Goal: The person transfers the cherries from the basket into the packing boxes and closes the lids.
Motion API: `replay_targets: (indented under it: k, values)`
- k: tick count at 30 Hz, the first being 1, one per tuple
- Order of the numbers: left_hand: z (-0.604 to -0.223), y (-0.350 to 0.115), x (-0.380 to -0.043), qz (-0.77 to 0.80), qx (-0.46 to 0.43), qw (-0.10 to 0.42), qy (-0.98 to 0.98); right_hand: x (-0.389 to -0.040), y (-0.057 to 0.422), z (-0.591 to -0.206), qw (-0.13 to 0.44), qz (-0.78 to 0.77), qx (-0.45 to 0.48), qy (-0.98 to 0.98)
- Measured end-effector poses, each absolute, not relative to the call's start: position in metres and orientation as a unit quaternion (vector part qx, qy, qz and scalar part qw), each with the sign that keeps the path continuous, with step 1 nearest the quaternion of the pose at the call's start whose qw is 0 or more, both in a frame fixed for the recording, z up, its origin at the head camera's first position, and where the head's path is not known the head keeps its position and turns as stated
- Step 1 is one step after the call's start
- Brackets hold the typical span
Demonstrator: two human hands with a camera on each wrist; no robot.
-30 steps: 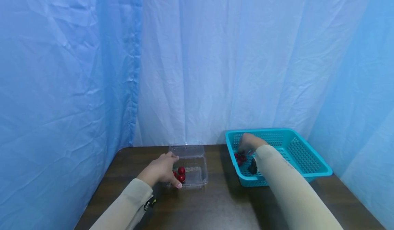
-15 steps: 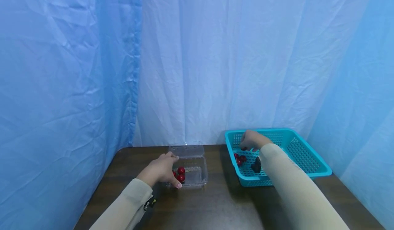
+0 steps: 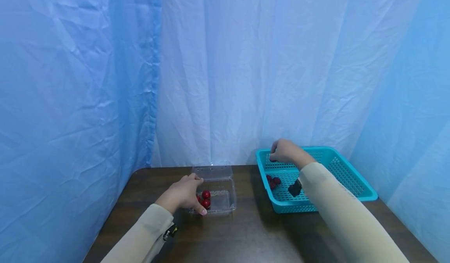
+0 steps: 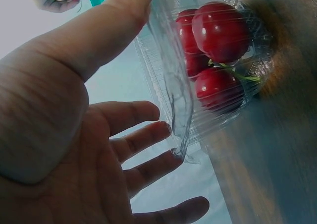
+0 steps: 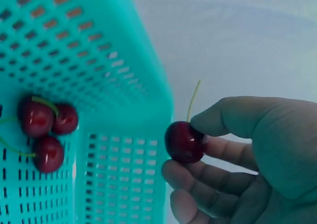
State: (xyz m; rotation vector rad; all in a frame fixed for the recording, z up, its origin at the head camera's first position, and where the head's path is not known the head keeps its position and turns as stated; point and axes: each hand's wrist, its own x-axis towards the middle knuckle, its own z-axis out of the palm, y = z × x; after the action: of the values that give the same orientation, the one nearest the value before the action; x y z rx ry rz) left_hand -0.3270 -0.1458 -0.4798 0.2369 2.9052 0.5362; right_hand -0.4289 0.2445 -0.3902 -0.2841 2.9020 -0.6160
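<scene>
Over the left end of a clear plastic container [image 3: 225, 200], my left hand [image 3: 183, 194] holds it, thumb at the near side and fingers at the far side. Several red cherries [image 4: 220, 31] lie inside, one with a green stem showing in the left wrist view. My right hand [image 3: 286, 153] pinches a dark red cherry [image 5: 184, 142] between thumb and fingers, its thin stem pointing up. That hand is raised above the left back part of a turquoise plastic basket [image 3: 355, 173]. Several more stemmed cherries [image 5: 49, 154] sit on the basket's floor.
The container's hinged lid [image 3: 212, 172] stands open toward the back. Both containers rest on a dark wooden table [image 3: 239, 235], the basket to the right. Pale blue curtains [image 3: 239, 79] hang behind and at both sides.
My right hand has risen from the cherries on the basket's floor, a cherry now in its fingers, to about the height of the back rim. My left hand has stayed in place.
</scene>
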Motion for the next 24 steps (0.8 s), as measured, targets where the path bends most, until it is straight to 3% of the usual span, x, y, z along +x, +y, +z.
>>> replay_targets:
  k: [13, 24]
  values:
    - [-0.477, -0.147, -0.325, 0.178, 0.085, 0.086, 0.977, -0.405, 0.189, -0.381, 0.034, -0.207, -0.147, 0.967]
    - [-0.475, -0.146, -0.324, 0.178, 0.085, 0.085, 0.977, -0.384, 0.139, -0.393, 0.068, -0.214, -0.240, 0.944]
